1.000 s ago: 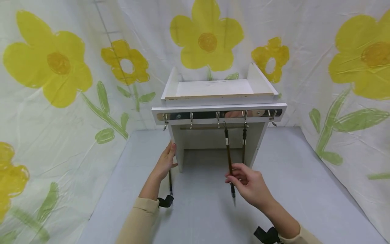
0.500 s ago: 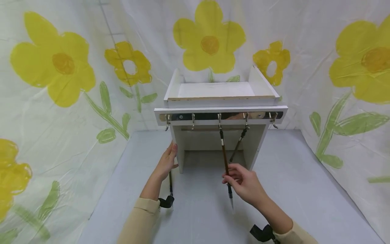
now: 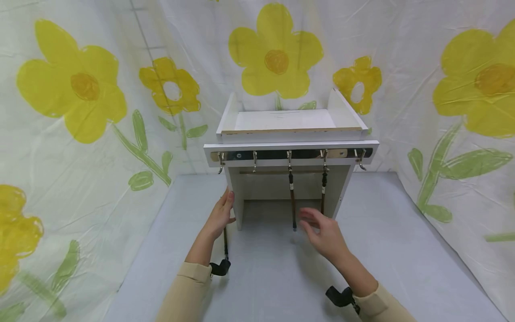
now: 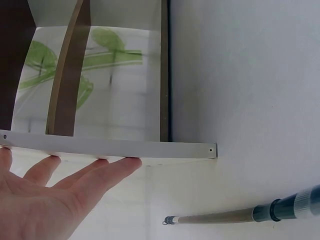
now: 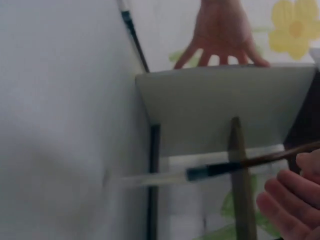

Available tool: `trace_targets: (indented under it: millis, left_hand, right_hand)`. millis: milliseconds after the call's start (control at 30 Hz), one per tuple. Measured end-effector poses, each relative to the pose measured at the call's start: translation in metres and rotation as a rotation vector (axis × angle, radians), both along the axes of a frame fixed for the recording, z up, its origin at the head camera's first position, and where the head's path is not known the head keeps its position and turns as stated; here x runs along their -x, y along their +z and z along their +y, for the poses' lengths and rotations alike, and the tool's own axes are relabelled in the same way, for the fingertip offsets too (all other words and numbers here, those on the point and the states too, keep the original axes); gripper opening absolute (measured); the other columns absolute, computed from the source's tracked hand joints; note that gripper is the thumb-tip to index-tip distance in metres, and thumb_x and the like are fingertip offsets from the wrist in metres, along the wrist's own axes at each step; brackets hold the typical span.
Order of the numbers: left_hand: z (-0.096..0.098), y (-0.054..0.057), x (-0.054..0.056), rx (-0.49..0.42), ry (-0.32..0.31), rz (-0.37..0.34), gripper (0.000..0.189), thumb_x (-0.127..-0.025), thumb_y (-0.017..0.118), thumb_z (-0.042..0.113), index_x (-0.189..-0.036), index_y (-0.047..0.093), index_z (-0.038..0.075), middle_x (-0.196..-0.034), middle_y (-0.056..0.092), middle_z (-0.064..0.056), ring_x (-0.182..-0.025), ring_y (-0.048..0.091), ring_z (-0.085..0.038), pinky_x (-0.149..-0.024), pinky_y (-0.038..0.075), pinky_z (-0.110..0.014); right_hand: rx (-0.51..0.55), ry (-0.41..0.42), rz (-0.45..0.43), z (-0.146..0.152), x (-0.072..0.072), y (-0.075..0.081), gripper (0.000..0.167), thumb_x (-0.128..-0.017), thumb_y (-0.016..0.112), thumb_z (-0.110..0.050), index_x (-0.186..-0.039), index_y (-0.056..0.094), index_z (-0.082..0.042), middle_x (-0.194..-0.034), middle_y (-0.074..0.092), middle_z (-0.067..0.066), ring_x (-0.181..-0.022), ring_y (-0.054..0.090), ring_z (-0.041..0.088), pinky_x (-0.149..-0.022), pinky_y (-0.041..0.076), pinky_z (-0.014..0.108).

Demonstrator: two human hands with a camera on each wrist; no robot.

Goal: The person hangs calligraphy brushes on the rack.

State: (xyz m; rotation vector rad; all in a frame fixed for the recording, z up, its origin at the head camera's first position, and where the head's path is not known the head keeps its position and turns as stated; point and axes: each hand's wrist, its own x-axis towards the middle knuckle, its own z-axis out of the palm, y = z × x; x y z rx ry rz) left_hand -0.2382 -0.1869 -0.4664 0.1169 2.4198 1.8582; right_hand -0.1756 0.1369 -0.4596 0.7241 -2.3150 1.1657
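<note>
A white wooden rack [image 3: 277, 137] carries a metal strip with several hooks. One writing brush [image 3: 292, 197] with a brown handle hangs from the middle hook [image 3: 289, 156], its tip low in front of the rack's opening. Another brush [image 3: 323, 192] hangs from the hook to its right, its lower part behind my right hand [image 3: 327, 235]. That hand is beside the middle brush with fingers loosely bent, holding nothing. My left hand [image 3: 218, 218] rests its straight fingertips [image 4: 131, 162] against the outside of the rack's left side panel [image 4: 110, 146].
A further brush [image 4: 235, 216] lies on the grey-white table [image 3: 261, 273] left of the rack, partly hidden by the left wrist in the head view. A curtain with yellow flowers [image 3: 276, 61] hangs behind and on both sides.
My right hand has let go of the brush, which now hangs nearly straight from the middle hook. The brush on the hook to its right has swung from slanted to upright. My left hand stays put.
</note>
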Motion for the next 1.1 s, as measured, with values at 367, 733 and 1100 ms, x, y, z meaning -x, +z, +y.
trace_targets:
  millis: [367, 733, 1100]
  left_hand:
    - [-0.002, -0.003, 0.0, -0.013, 0.009, 0.01, 0.074, -0.105, 0.025, 0.062, -0.164, 0.008, 0.022, -0.169, 0.01, -0.015, -0.148, 0.027, -0.049, -0.1, 0.049, -0.064]
    - [0.0, -0.001, 0.0, -0.006, -0.002, -0.015, 0.077, -0.103, 0.028, 0.065, -0.164, 0.009, 0.021, -0.169, 0.01, -0.014, -0.148, 0.027, -0.048, -0.103, 0.048, -0.061]
    - [-0.028, 0.009, -0.018, 0.085, -0.02, -0.044, 0.076, -0.102, 0.052, 0.055, -0.162, 0.008, 0.04, -0.167, 0.024, -0.014, -0.147, 0.033, -0.042, -0.107, 0.042, -0.068]
  right_hand:
    - [0.412, -0.263, 0.14, 0.057, 0.027, 0.031, 0.03, -0.095, 0.064, 0.006, -0.124, 0.06, 0.01, -0.109, 0.068, 0.021, -0.1, 0.066, 0.01, -0.083, 0.054, 0.01]
    - [0.263, -0.085, -0.433, 0.088, 0.061, -0.012, 0.056, -0.112, 0.032, -0.037, -0.163, 0.016, -0.021, -0.167, 0.023, 0.012, -0.148, 0.032, 0.039, -0.113, 0.038, 0.057]
    - [0.275, -0.09, -0.453, 0.089, 0.065, -0.019, 0.056, -0.11, 0.034, -0.042, -0.163, 0.018, -0.028, -0.167, 0.024, 0.011, -0.146, 0.036, 0.041, -0.107, 0.044, 0.055]
